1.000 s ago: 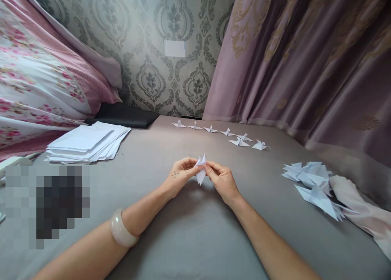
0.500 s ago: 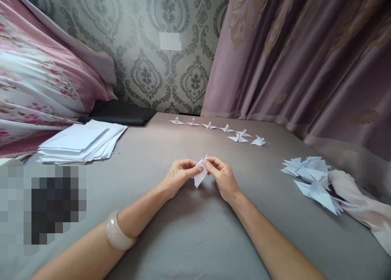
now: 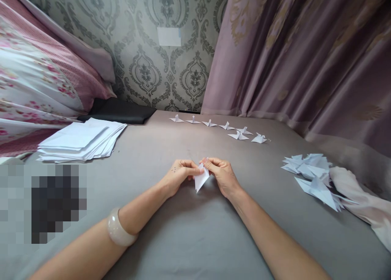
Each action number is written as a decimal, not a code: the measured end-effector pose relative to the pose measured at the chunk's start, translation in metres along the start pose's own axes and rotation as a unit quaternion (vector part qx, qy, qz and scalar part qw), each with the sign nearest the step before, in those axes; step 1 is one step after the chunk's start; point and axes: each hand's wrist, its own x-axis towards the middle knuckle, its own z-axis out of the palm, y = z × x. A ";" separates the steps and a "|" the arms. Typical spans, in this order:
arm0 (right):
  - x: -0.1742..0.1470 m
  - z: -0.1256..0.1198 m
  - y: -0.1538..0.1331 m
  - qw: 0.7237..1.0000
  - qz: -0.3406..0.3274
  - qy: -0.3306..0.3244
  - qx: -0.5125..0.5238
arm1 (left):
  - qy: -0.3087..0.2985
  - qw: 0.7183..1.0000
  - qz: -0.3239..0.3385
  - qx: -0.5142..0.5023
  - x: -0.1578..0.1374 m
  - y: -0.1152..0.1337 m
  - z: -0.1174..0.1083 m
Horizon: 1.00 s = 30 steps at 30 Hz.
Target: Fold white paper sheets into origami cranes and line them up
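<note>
A small folded white paper crane (image 3: 201, 180) is held over the middle of the grey cloth-covered surface. My left hand (image 3: 180, 173) pinches its left side between thumb and fingers. My right hand (image 3: 222, 174) grips its upper tip, and those fingers hide part of the folds. One pointed end hangs downward. Farther back, several finished paper cranes (image 3: 209, 123) stand in a line with wings spread, and two more sit just in front of the line's right end.
A stack of white paper sheets (image 3: 79, 139) lies at left, before a folded black cloth (image 3: 119, 110). At right is a pile of folded paper cranes (image 3: 314, 166) beside a pale cloth (image 3: 357, 194). Curtains (image 3: 275, 60) hang at back right. A blurred-out patch covers the lower left.
The paper crane has turned slightly, showing more of its broad face, and its lower point sits a little lower. My right fingers have closed further over its upper tip.
</note>
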 end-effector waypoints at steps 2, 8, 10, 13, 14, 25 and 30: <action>0.003 -0.001 0.001 1.000 -0.005 0.009 -0.028 | -0.013 1.000 -0.016 0.008 0.003 -0.001 -0.003; 0.009 -0.011 0.002 0.991 0.095 -0.019 -0.092 | 0.024 0.999 -0.021 0.012 0.012 -0.007 -0.011; 0.012 -0.012 0.003 0.988 0.097 -0.023 -0.120 | 0.038 0.999 -0.030 0.021 0.016 -0.010 -0.011; 0.019 -0.010 0.008 0.976 0.057 0.018 -0.211 | 0.064 0.992 -0.018 0.107 0.021 -0.011 -0.011; 0.021 -0.009 0.009 0.969 0.046 0.030 -0.239 | 0.071 0.983 0.004 0.169 0.023 -0.011 -0.011; 0.018 -0.006 0.019 0.860 -0.105 0.037 -0.497 | 0.046 0.879 0.175 0.440 0.026 -0.009 -0.019; 0.013 -0.020 0.012 0.868 -0.105 -0.062 -0.482 | -0.045 0.871 0.185 0.453 0.024 -0.004 -0.026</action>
